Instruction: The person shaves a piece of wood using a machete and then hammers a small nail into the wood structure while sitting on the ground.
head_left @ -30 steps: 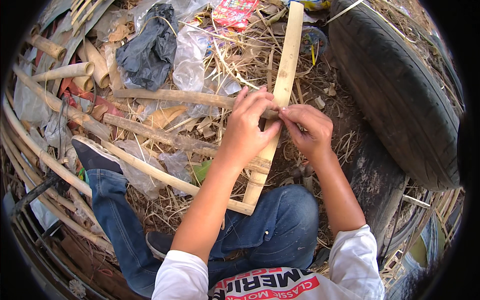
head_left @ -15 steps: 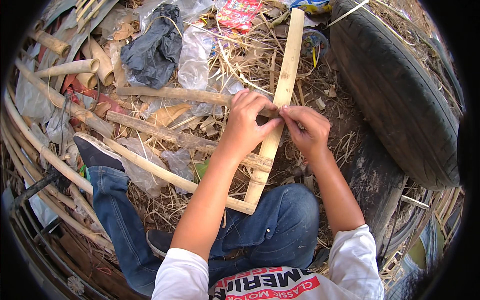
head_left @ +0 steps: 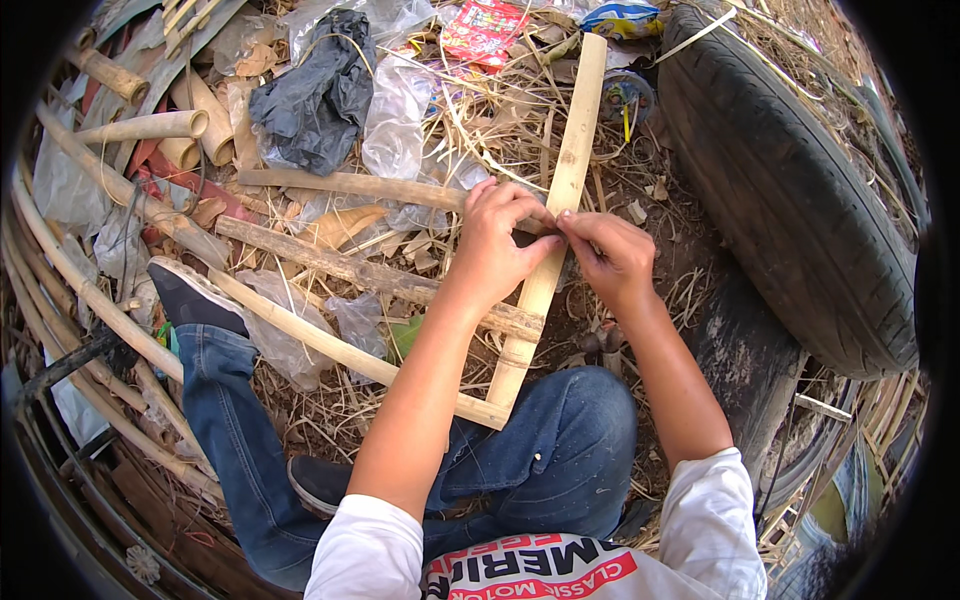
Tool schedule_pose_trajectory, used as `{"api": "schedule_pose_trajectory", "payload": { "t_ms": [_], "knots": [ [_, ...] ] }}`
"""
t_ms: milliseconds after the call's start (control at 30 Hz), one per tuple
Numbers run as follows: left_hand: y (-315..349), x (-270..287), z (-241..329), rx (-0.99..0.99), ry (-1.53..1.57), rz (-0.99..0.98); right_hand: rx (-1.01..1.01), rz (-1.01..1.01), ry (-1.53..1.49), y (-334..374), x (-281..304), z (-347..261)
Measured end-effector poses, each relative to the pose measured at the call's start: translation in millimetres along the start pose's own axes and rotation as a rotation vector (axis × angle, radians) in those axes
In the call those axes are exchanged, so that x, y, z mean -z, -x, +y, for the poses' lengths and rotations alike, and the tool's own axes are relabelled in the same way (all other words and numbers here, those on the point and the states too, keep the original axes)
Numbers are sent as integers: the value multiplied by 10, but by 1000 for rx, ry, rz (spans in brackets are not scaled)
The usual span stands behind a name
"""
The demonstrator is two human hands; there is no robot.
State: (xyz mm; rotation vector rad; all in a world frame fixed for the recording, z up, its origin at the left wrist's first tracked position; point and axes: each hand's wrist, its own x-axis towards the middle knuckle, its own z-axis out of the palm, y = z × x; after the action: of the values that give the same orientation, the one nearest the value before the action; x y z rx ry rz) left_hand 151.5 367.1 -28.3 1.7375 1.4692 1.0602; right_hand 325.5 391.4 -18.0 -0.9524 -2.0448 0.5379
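A flat pale bamboo slat (head_left: pixel 575 140) runs up the middle, its lower end by my bent knee. From its left side extend three bamboo sticks: an upper stick (head_left: pixel 350 186), a brownish middle stick (head_left: pixel 340 265) and a pale lower stick (head_left: pixel 330 348). My left hand (head_left: pixel 492 240) is closed around the right end of the upper stick, where it meets the slat, thumb against the slat. My right hand (head_left: pixel 617 257) is closed in a pinch at the slat's right edge, fingertips almost touching the left hand's. Whatever it pinches is too small to make out.
A black tyre (head_left: pixel 790 190) leans at the right, above a dark plank (head_left: pixel 745 350). A black plastic bag (head_left: pixel 318 95), clear plastic and red wrappers (head_left: pixel 482 32) litter the straw-covered ground. Bamboo poles (head_left: pixel 100 285) lie along the left.
The view has shifted slightly. Both hands keep their places at the joint of slat and upper stick; the right fingertips have moved only a little.
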Motion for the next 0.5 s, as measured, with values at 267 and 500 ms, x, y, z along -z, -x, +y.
{"api": "schedule_pose_trajectory", "payload": {
  "t_ms": [267,500],
  "knots": [
    [3,-91,-28,14,-13,74,104,-90,35,-42,67,44],
    [8,-94,-21,24,7,97,118,-131,11,-63,120,29]
  ]
}}
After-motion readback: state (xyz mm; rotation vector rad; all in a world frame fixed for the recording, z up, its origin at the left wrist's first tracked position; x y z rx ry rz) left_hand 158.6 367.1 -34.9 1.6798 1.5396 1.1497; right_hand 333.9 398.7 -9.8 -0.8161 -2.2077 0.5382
